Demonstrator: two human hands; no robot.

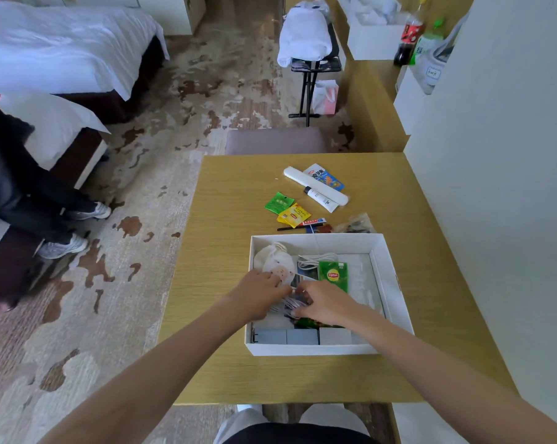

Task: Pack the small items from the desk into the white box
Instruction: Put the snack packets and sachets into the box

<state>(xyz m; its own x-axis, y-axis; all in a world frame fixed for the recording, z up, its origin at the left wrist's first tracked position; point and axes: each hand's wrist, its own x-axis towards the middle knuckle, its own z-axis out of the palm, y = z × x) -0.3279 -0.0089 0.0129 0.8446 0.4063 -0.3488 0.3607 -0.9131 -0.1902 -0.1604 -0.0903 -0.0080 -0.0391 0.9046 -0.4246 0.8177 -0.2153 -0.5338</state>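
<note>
The left grip (261, 290) reached into the white box (315, 349), fingers against the near edge of one white drawstring pouch (275, 261); whether it clasped or only pressed, I could not tell. Just right of it, the right grip (322, 302) was curled round a blurred dark bundle (291, 306), probably tucking it flat so more would fit. One green Lipton packet (333, 275) lay flat beside a coiled white cable (315, 259).

Beyond the box, unpacked items waited on the surface (222, 219): one green sachet (278, 202), two yellow sachets (294, 215), one black stick (294, 228), one small red-and-white tube (314, 222), one long white case (315, 185), one white tube (322, 198), one blue-and-white packet (325, 176) and one clear bag (355, 224), likely gathered near for easy reach.
</note>
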